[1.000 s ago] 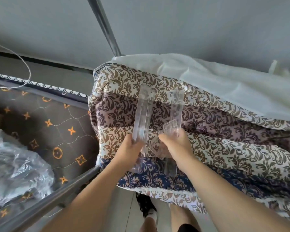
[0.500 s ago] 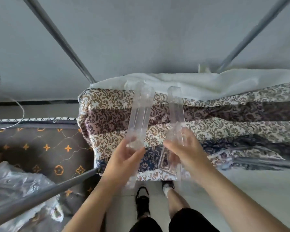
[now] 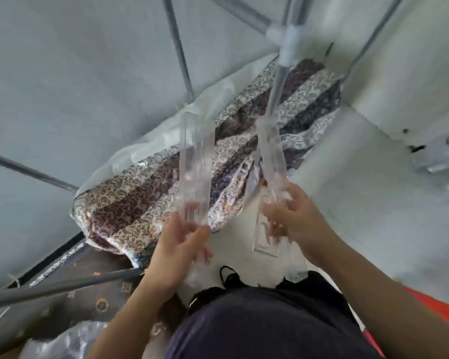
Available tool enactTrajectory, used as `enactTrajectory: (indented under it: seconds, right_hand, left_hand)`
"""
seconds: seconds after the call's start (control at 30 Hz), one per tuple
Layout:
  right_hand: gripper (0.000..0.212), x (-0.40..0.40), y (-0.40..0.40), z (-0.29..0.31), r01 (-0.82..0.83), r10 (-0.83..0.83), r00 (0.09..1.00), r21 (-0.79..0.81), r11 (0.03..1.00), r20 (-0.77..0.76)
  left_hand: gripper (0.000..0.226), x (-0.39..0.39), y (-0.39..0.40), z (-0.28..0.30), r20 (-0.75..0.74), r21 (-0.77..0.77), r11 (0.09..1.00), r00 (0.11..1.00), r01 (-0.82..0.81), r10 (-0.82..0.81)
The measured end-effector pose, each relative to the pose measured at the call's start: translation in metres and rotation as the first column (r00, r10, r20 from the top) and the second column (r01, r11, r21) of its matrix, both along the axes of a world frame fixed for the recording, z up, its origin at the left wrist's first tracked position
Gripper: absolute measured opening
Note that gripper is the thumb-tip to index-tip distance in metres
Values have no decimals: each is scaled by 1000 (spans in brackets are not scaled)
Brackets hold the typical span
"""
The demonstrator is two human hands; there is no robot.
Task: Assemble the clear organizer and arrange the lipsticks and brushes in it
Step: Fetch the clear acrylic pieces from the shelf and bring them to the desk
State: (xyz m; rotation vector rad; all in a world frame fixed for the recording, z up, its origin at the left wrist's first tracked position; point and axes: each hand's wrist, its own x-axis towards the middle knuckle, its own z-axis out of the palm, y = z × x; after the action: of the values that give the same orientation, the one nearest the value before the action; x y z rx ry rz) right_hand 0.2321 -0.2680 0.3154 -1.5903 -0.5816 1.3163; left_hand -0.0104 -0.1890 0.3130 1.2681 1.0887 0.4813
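Observation:
My left hand (image 3: 178, 246) grips the lower end of a long clear organizer panel (image 3: 195, 168), which stands almost upright in front of me. My right hand (image 3: 292, 216) holds a second long clear panel (image 3: 271, 156) that leans slightly left, together with a smaller flat clear piece (image 3: 266, 244) hanging below my fingers. The two long panels are apart, roughly side by side. No lipsticks or brushes are in view.
A folded patterned brown, white and navy quilt (image 3: 145, 203) lies ahead below the panels. Grey metal poles (image 3: 178, 47) cross the view, one low at the left (image 3: 57, 287). Crinkled plastic (image 3: 70, 340) is at the bottom left, white floor at the right.
The view has swung to the right and tilted, so the quilt now lies diagonally. My hands have moved apart and both panels have shifted with them, still held.

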Motion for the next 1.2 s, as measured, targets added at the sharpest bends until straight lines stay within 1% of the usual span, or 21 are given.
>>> enactTrajectory:
  seconds: [0.03,0.1,0.2,0.3,0.47,0.6,0.67,0.77,0.83,0.9,0.97,1.03,1.1,1.2]
  right_hand:
    - [61,7,-19,5,64,-64,998,2,998,-9]
    - [54,21,-57,11,171,-171,985,8,985,-11]
    - [50,39,-119,14,345,-345,938,16,938,-21]
    - [51,50,-188,13,499,-498,867,12,867,-27]
    - [59,52,-306,7,694,-694,719,10,719,-20]
    - [60,43,-397,10,796,-796,605,27,605,-23]
    - [62,36,-440,12,850,-849,527,37,526,-31]
    - [62,27,-503,16,920,-919,392,42,390,-40]
    - [56,19,-542,18,956,-956,292,51,290,-33]
    - [47,12,-581,18,984,-985,169,69,166,-33]
    - [46,8,-614,18,996,-998,57,68,54,-40]
    - [57,7,-644,17,998,-998,-44,46,-45,-40]
    - [60,13,-672,16,991,-992,-128,32,-129,-19]
    - [54,32,-710,17,975,-975,-220,48,-219,23]
  left_hand:
    - [33,10,-4,3,-8,4,999,999,53,-53]
    - [36,34,-13,5,-18,-3,990,990,139,-139]
    - [39,74,-32,8,14,7,964,964,265,-265]
    - [43,113,-64,12,54,-4,922,921,387,-386]
    - [54,163,-146,17,58,12,828,826,561,-561]
    - [48,194,-226,26,60,-7,739,738,673,-672]
    - [42,208,-266,28,59,-11,681,680,733,-731]
    - [43,235,-323,32,53,-26,576,576,817,-815]
    - [44,254,-359,34,42,-36,489,490,872,-871]
    - [52,277,-395,36,26,-38,391,392,919,-919]
    - [54,303,-430,37,7,-32,298,298,954,-954]
    - [47,331,-466,35,3,-25,214,214,977,-977]
    - [41,359,-501,33,17,-20,156,156,988,-988]
    - [40,404,-548,27,60,-9,81,82,997,-995]
